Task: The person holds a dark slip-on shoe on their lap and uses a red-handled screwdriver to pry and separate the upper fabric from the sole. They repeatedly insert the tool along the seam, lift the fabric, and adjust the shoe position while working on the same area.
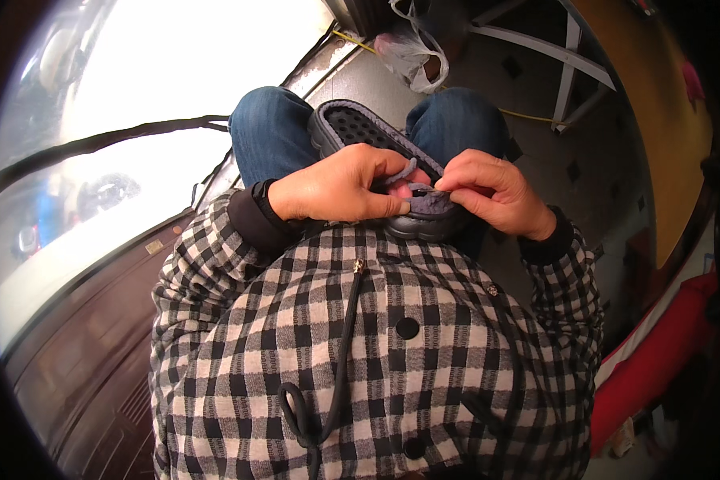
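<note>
A black slipper (362, 128) lies lengthwise across my lap, its far end between my knees. Its inside is dotted with dark round holes, and a grey-purple fuzzy edging (430, 205) runs along the rim. My left hand (336, 186) is closed on the near part of the slipper, thumb on the fuzzy edging and fingers reaching inside. A loose strip of the same fuzzy stuff (404, 172) stands up by its fingers. My right hand (496, 192) pinches at the rim just to the right, thumb and forefinger together. What lies between those fingertips is too small to name.
My jeans-clad knees (270, 132) flank the slipper. Beyond them a white plastic bag (412, 60) hangs or lies near a yellow cord (528, 118) and a white metal frame (572, 68). A bright glass door or window fills the left. Red cloth (652, 360) is at the right.
</note>
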`<state>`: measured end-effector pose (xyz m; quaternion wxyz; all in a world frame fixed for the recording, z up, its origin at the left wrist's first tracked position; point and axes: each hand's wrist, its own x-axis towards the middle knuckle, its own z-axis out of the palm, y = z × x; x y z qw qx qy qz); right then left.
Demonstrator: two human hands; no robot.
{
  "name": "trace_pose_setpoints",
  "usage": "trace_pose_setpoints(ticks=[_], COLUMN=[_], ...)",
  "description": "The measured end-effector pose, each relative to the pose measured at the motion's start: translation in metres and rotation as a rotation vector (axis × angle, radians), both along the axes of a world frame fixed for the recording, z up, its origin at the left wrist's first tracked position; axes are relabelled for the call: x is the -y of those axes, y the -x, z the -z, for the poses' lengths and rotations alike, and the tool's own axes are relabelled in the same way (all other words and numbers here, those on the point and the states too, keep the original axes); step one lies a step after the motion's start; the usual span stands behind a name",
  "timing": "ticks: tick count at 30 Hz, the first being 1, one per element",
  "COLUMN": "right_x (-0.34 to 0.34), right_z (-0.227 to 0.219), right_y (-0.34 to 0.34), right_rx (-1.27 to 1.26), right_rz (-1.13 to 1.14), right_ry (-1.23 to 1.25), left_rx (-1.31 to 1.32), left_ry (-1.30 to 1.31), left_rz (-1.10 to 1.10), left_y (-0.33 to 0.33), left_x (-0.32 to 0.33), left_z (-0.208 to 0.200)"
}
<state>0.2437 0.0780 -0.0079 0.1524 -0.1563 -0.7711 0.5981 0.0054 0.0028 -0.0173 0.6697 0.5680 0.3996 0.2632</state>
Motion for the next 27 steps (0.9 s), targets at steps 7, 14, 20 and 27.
trace_pose_setpoints(ticks=[7, 14, 20, 27], right_x=[0.0016, 0.0017, 0.0031, 0.0048], right_z=[0.0011, 0.0010, 0.0028, 0.0024], right_y=[0.0017, 0.0029, 0.0039, 0.0046], right_rx=[0.039, 0.051, 0.069, 0.099], right_rz=[0.003, 0.006, 0.022, 0.023], right_ry=[0.051, 0.095, 0.133, 0.124], left_rx=[-0.037, 0.016, 0.095, 0.115], left_ry=[0.024, 0.023, 0.047, 0.091], left_rz=[0.019, -0.029, -0.053, -0.032], left_y=[0.0010, -0.0023, -0.0024, 0.0006], left_x=[0.0014, 0.0039, 0.0053, 0.0058], left_z=[-0.0008, -0.0012, 0.0005, 0.0032])
